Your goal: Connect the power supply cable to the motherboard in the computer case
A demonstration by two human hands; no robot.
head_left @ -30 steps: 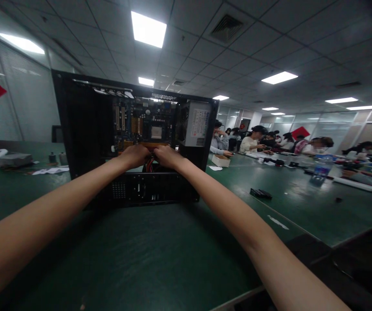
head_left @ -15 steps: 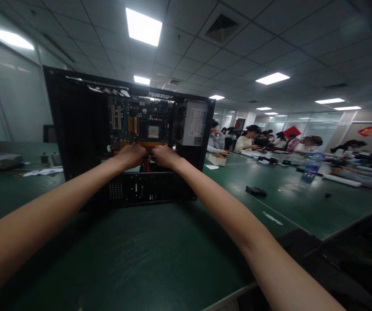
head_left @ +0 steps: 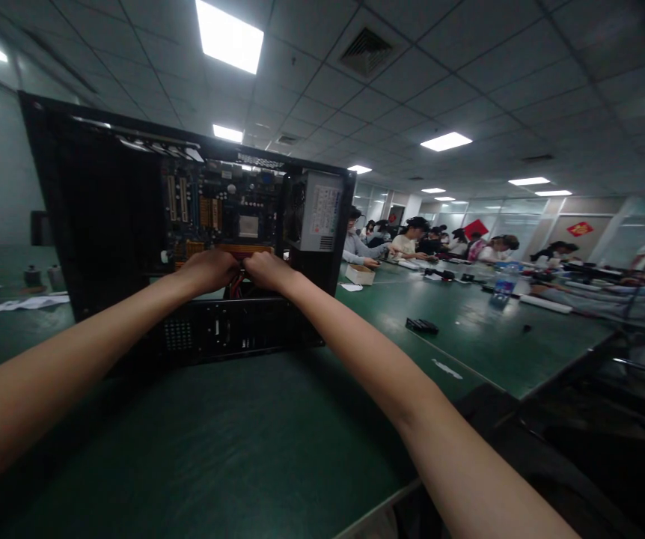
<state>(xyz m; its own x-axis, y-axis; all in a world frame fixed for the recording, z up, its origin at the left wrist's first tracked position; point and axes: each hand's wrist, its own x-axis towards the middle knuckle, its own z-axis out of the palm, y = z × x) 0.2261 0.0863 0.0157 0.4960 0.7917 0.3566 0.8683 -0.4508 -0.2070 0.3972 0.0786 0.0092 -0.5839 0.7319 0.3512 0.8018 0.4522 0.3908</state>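
An open black computer case (head_left: 114,224) stands on the green table with its inside facing me. A motherboard (head_left: 188,198) is mounted in it, with a silver square (head_left: 248,226) near its middle and a grey power supply (head_left: 319,209) to the right. My left hand (head_left: 210,271) reaches in at the board's lower edge, its fingers closed. Close beside it, my right hand (head_left: 266,269) is closed too. From between them a bundle of red and dark cables (head_left: 236,287) runs down, gripped by both hands; the fingertips and the bundle's upper end are hidden.
On the right of the table lie a small black part (head_left: 422,326), a small box (head_left: 359,275), a plastic bottle (head_left: 503,286) and a white strip (head_left: 447,369). White paper (head_left: 28,302) lies at the left. Several people (head_left: 412,239) sit along the far side.
My view has turned slightly right, so the case and both hands sit further left in the picture. Both hands stay at the same place in the case, still closed.
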